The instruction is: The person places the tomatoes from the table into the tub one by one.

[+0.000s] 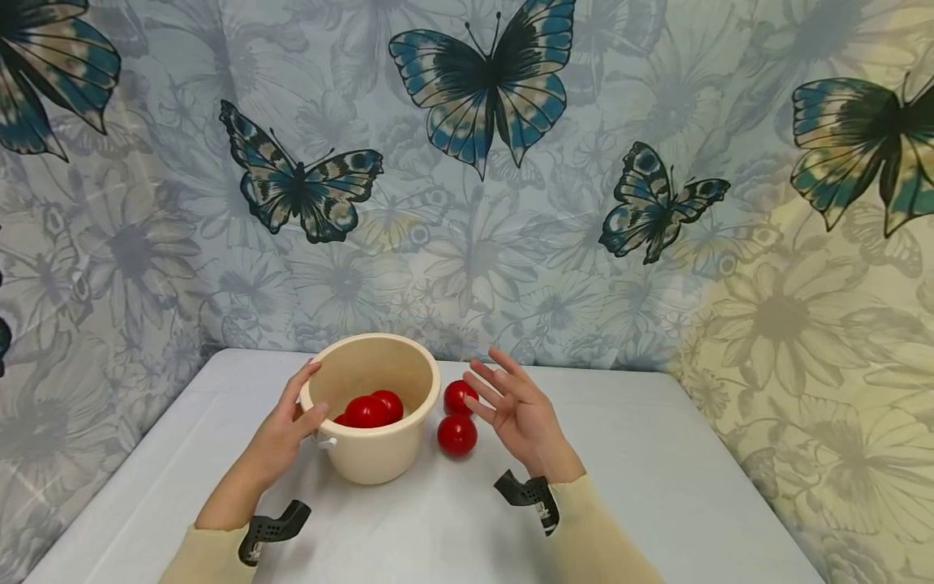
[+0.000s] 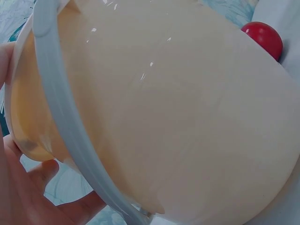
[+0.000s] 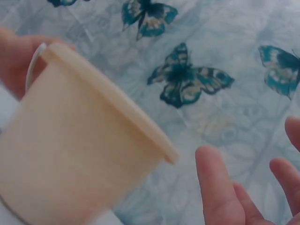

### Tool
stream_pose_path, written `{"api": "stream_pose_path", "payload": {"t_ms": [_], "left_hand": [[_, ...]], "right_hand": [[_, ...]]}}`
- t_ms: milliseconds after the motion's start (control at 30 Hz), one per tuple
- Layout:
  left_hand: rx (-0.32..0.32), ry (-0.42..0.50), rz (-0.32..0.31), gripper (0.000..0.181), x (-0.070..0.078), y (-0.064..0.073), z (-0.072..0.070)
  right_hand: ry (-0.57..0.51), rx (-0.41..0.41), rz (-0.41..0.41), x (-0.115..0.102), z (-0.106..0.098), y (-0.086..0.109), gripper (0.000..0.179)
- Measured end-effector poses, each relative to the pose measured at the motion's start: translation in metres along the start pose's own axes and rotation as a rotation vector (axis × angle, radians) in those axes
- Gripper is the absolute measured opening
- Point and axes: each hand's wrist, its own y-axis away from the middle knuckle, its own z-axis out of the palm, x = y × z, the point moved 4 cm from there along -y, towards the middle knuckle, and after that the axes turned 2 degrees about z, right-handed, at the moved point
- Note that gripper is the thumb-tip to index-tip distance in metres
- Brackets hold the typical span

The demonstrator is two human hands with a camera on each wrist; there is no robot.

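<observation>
A cream plastic bucket [image 1: 372, 458] stands on the white table, leaning a little, with several red balls [image 1: 367, 412] inside. My left hand [image 1: 280, 426] grips its rim at the left, thumb on the near side and fingers round the outside. In the left wrist view the bucket's pale handle [image 2: 70, 112] hangs across its wall. To the right of the bucket lie two more red balls, a nearer ball [image 1: 457, 435] and a farther ball [image 1: 460, 397]. Close beside them my right hand [image 1: 521, 414] is raised, fingers spread and holding nothing, partly covering the farther ball.
The white table [image 1: 657, 487] ends at a back edge against a wall cloth [image 1: 467, 243] printed with flowers and butterflies. Each wrist carries a black strap mount [image 1: 529, 491] over a cream sleeve.
</observation>
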Motion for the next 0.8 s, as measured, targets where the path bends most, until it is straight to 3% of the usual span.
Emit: {"api": "stream_pose_path", "payload": {"t_ms": [200, 433, 800], "left_hand": [[0.003, -0.006, -0.004, 0.069, 0.0, 0.0, 0.0], [0.005, -0.011, -0.003, 0.069, -0.001, 0.0, 0.0], [0.005, 0.004, 0.001, 0.069, -0.003, -0.001, 0.0]], "right_hand": [[0.035, 0.041, 0.018, -0.003, -0.036, 0.015, 0.059], [0.062, 0.087, 0.04, -0.005, -0.063, 0.027, 0.053], [0.186, 0.159, 0.125, 0.015, -0.104, 0.035, 0.061]]}}
